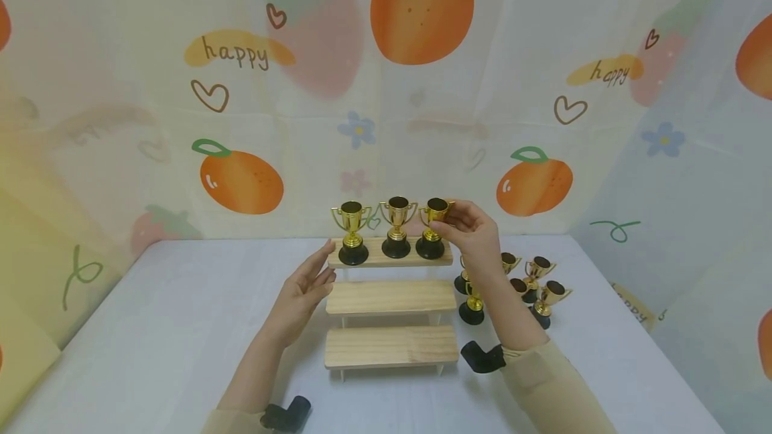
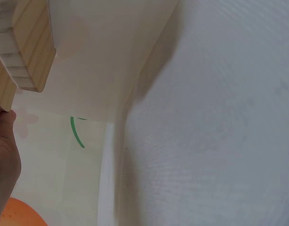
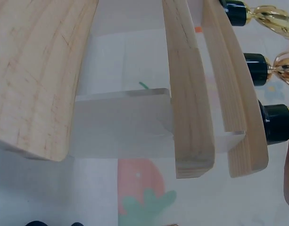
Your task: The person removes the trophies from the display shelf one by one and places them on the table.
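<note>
Starting at the left, we see the left hand (image 1: pixel 300 297) with its fingers extended, their tips touching the left end of the top board (image 1: pixel 375 258); it grips no trophy. Below that hand, at its wrist, a black wrist mount (image 1: pixel 288 415) sits beside the sleeve (image 1: pixel 232 423). Just right of the left fingertips, we find the left trophy (image 1: pixel 352 223), upright on the top board, gold with a black base. Next along, between the two hands, the middle trophy (image 1: pixel 397 220) stands upright on the same board, its cup a slightly pinker gold. To the right of the left hand and lower than its fingertips, we see the middle board (image 1: pixel 391 297) and, nearer to us, the bottom board (image 1: pixel 391 345).

At the right end of the top board is the right trophy (image 1: pixel 433 228), upright, its black base against the wood. The right hand (image 1: pixel 476 238) pinches it between thumb and fingers from the right side. Below and to the right of this hand, we make out a group of six more trophies (image 1: pixel 550 297) on the white table (image 1: pixel 609 353), some partly hidden by the hand and forearm.
</note>
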Motion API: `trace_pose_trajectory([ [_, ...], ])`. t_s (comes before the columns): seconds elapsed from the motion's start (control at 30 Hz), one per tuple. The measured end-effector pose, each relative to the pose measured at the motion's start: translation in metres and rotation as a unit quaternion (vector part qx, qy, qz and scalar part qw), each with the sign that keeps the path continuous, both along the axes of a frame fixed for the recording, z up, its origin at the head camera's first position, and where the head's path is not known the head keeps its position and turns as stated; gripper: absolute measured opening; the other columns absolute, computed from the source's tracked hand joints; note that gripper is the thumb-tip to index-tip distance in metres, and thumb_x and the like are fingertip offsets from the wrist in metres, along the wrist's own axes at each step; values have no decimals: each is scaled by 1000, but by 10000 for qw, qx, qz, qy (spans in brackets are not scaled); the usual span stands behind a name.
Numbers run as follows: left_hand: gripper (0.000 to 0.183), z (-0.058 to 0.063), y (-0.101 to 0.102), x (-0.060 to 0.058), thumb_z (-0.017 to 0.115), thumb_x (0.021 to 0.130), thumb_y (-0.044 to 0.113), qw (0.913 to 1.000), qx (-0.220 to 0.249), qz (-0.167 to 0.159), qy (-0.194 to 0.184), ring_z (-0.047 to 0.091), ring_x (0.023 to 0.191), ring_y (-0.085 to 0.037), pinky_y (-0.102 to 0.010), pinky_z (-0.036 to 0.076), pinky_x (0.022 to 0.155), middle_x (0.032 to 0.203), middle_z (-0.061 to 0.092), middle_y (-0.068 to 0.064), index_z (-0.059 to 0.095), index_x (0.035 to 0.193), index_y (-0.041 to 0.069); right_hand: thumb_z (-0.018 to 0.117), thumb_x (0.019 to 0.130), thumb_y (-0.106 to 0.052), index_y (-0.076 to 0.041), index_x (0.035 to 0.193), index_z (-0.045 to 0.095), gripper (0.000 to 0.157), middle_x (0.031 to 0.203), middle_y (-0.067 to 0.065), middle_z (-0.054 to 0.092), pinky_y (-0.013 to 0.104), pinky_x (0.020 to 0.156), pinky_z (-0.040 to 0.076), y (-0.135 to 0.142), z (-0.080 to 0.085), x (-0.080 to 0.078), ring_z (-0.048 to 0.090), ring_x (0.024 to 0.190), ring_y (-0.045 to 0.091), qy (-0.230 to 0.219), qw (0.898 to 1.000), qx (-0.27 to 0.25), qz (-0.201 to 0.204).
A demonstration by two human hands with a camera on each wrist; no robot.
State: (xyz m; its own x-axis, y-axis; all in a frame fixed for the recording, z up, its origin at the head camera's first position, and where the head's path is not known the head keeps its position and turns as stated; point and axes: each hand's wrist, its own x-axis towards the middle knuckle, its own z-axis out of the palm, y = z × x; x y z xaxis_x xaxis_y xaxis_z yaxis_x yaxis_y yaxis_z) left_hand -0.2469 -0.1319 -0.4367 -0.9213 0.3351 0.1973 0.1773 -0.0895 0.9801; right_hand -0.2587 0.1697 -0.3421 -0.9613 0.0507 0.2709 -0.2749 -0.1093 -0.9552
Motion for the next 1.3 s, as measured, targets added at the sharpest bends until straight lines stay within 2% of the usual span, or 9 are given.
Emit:
trace_pose_trajectory([
  [0.33,69,0,0,0,47,97,-6,10000,-35,21,-42,22,152,-36,-9,40,110,169,10,-2,24,158,17,72,84,4,-18,107,65,32,98,-12,71,15,85,61,10,2,11,68,94,4,66,9999,-26,-94],
  [0.83,69,1,0,1,48,97,-5,10000,10,0,-11,23,151,-34,-10,39,111,169,10,0,24,158,16,74,83,2,-14,108,65,31,99,-10,71,16,87,61,35,-8,32,69,94,4,205,9991,-161,-338],
  [1.1,69,0,0,1,47,97,-6,10000,2,-18,-64,24,151,-33,-10,39,111,169,10,1,24,158,17,75,83,-2,-15,109,65,31,100,-12,71,14,88,60,49,-11,44,68,95,3,-45,9972,25,-740],
  [1.3,69,-1,-1,0,48,97,-6,9999,114,-28,-94,24,152,-30,-10,40,111,169,10,1,25,158,19,75,84,-2,-12,109,64,30,99,-10,70,15,87,60,55,-13,52,68,94,4,-102,9961,50,-878],
])
